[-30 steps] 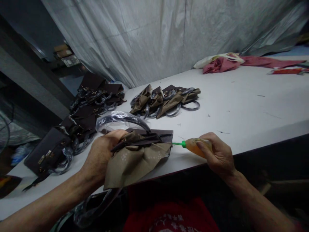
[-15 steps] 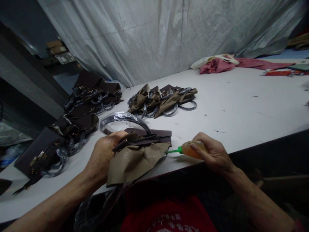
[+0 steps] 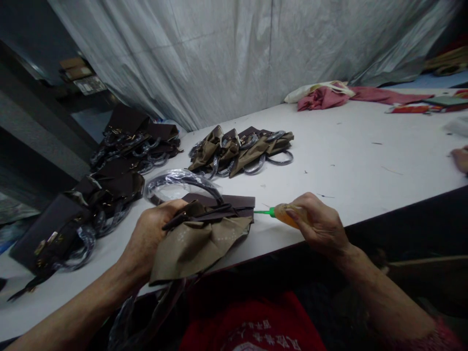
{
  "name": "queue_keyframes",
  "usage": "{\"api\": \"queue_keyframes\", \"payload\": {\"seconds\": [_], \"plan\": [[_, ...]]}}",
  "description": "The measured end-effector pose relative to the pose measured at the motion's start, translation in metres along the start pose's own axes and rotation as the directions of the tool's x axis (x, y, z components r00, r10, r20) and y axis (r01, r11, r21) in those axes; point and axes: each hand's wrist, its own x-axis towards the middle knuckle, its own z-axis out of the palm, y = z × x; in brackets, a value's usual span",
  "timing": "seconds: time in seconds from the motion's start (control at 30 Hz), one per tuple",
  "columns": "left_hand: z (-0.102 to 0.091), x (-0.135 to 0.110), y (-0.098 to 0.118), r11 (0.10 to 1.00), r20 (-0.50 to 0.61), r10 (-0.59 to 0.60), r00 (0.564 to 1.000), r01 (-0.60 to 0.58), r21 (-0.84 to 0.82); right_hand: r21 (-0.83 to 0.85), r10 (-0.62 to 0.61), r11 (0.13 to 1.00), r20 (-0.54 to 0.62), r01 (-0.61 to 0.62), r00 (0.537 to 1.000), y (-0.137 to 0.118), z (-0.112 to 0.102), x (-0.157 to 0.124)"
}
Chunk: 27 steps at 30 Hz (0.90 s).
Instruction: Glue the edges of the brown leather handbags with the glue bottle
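Note:
My left hand (image 3: 155,226) is closed on a dark brown handbag (image 3: 201,243) at the table's front edge. The bag's tan lining is pulled outward, and its upper handle (image 3: 183,179) is wrapped in clear plastic. A second wrapped handle hangs below the edge. In my right hand (image 3: 321,222) is a squeeze bottle (image 3: 288,214) of amber liquid, gripped between thumb and fingers. Its thin green nozzle (image 3: 262,212) points left, with the tip at the bag's right edge, by the dark brown panel. I cannot tell whether the tip touches it.
Several brown handbags (image 3: 124,161) are heaped at the left, and more with tan lining showing (image 3: 241,148) lie mid-table. Pink cloth (image 3: 325,97) lies at the back of the white table (image 3: 351,146). Another person's hand (image 3: 461,159) shows at the right edge. A grey sheet (image 3: 226,58) hangs behind.
The nozzle tip has shifted upward along the bag's right edge, from the tan lining to the dark brown panel. Another person's hand shows more at the right. The view has turned slightly.

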Motion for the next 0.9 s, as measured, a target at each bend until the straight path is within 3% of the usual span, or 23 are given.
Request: {"api": "queue_keyframes", "payload": {"seconds": [0.13,0.2,0.43,0.57,0.67,0.77,0.9], "plan": [[0.000,-0.005,-0.004,0.998,0.063,-0.003,0.998,0.008,-0.067,0.024,0.031,0.999,0.076,-0.032,0.997,-0.004,0.002,-0.005],[0.002,-0.009,-0.008,0.998,0.058,0.002,0.998,0.002,-0.064,0.021,0.032,0.999,0.050,-0.033,0.998,-0.006,0.003,-0.009],[0.009,-0.022,-0.023,0.992,0.038,0.064,0.997,-0.068,0.106,0.027,0.017,0.999,0.078,-0.019,0.997,-0.011,0.007,-0.016],[0.012,-0.029,-0.022,1.000,0.071,0.027,0.997,-0.027,0.003,0.062,0.049,0.997,-0.002,-0.048,0.999,-0.010,0.009,-0.018],[0.015,-0.036,-0.019,0.995,0.095,-0.008,0.995,0.018,-0.101,0.107,0.090,0.990,0.054,-0.096,0.994,-0.011,0.011,-0.021],[0.018,-0.040,-0.017,0.987,0.032,-0.047,0.998,0.051,-0.151,0.055,0.017,0.998,0.097,-0.022,0.995,-0.013,0.011,-0.021],[0.017,-0.042,-0.022,0.987,0.030,-0.029,0.999,0.034,-0.158,0.015,-0.081,0.997,-0.013,0.081,0.997,-0.014,0.012,-0.019]]}}
